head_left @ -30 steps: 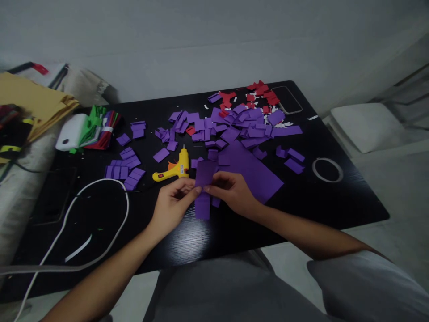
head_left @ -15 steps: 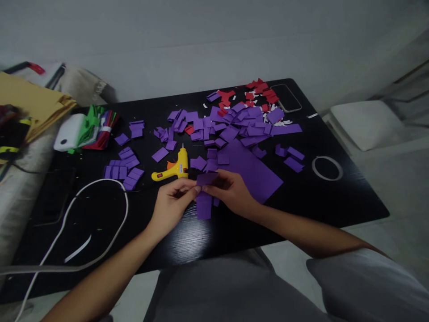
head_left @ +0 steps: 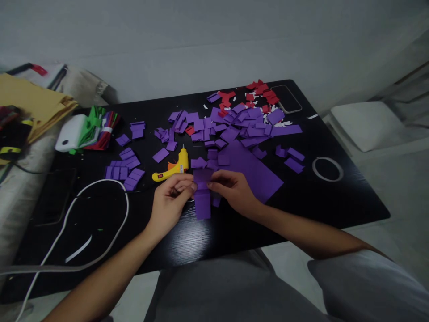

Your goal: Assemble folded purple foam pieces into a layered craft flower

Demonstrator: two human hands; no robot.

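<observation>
One white cable [head_left: 103, 180] is looping at the left, on the near half of the black table [head_left: 351, 201]. Just beyond its loop, small folded purple pieces [head_left: 134, 179] are lying together. To the right of them, the yellow glue gun [head_left: 174, 169] is resting just beyond the left hand [head_left: 170, 201]. This hand is pinching the left edge of the purple strip [head_left: 203, 205] between thumb and fingers. The strip is standing out near the middle of the table's near side; whether it is touching the table, I am not able to say. The right hand [head_left: 234, 190] is pinching the right edge in the same narrow way.

Half a second ago both thumbs were meeting over the strip; now they are sitting apart at its edges, and the creased middle band is showing. In my judgement, the folds are now lying open to check, and the folding is not yet being finished. Farther right, a large purple sheet [head_left: 258, 179] is lying flat, with a heap of purple pieces [head_left: 246, 125] beyond it.
</observation>
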